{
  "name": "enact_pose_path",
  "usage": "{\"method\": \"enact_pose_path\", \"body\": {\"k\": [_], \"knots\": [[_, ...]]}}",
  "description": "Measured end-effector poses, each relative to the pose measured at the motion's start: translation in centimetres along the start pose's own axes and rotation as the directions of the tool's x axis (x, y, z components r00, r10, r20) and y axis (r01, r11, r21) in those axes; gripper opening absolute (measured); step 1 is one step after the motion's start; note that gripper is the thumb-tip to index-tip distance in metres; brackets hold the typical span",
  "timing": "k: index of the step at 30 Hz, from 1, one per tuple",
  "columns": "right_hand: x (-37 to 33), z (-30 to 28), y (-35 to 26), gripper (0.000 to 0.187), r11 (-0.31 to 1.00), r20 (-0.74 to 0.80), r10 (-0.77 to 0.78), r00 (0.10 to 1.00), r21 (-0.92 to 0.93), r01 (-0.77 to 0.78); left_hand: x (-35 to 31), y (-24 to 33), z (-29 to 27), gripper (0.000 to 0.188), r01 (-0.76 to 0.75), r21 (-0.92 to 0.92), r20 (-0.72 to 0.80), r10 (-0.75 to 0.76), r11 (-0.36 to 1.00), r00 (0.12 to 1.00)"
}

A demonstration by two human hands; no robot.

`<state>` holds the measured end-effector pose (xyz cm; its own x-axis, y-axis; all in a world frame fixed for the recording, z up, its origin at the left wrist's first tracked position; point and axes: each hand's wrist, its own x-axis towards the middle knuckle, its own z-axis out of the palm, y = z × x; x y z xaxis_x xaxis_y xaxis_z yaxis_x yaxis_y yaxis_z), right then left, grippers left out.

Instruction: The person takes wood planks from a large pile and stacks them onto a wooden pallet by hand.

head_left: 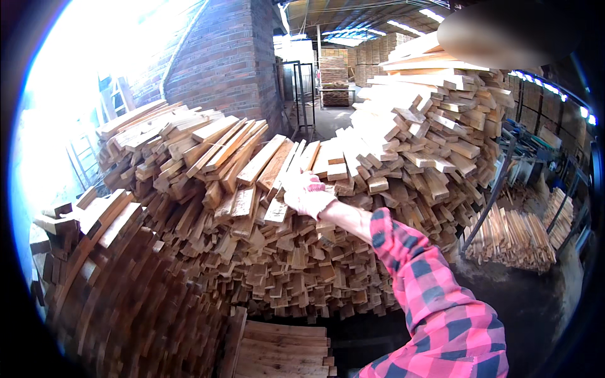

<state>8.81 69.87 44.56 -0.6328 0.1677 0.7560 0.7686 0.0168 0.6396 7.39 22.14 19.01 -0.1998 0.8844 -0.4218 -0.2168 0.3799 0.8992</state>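
Observation:
My right hand (309, 195), in a pale glove with pink on it, reaches out to the middle of a large heap of short sawn boards (296, 252). Its fingers are curled at the near end of a wooden board (309, 156) on top of the heap; glare washes out part of the grip. Bare wrist shows between the glove and a red-and-black checked sleeve (441, 309). Other loose boards (261, 160) lie right beside the hand, their ends pointing toward me. My left hand is out of the picture.
Boards rise higher at the right (435, 120). A neat dark stack (132, 296) stands at the lower left, with a low board stack (283, 349) near me. Behind are a brick wall (214, 57) and tall wood stacks (334, 75). Slanted metal bars (495, 195) stand at the right.

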Motion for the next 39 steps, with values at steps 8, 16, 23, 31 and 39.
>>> {"method": "enact_pose_path", "body": {"k": [8, 16, 23, 31, 39], "knots": [[-4.7, -24.0, 9.8, 0.027, 0.823, -0.019, -0.192, 0.981, 0.541, 0.171, 8.4, 25.0, 7.0, 0.100, 0.029, -0.800, 0.413, 0.514, 0.600, 0.752], [-8.2, -24.1, 9.9, 0.045, 0.564, 0.113, -0.181, 0.977, 0.826, 0.009, 9.2, 34.7, 9.3, 0.069, 0.675, -0.707, 0.664, 0.524, 0.210, 0.533], [-6.4, -25.6, 16.5, 0.062, -0.009, -0.077, -0.274, 0.959, 0.997, 0.077, 7.5, 33.9, 4.4, 0.057, 0.425, -0.756, 0.647, 0.472, 0.497, 0.599], [0.3, -1.6, 19.1, 0.056, 0.720, 0.813, 0.138, 0.565, 0.309, -0.621, 3.8, 28.0, 0.0, 0.069, -0.180, -0.746, 0.130, 0.405, 0.641, 0.905], [8.2, -4.9, 23.0, 0.022, 0.822, 0.721, -0.139, 0.679, 0.466, -0.327, 0.4, 26.5, 0.6, 0.061, -0.263, -0.790, 0.070, 0.507, 0.554, 0.859]]}}
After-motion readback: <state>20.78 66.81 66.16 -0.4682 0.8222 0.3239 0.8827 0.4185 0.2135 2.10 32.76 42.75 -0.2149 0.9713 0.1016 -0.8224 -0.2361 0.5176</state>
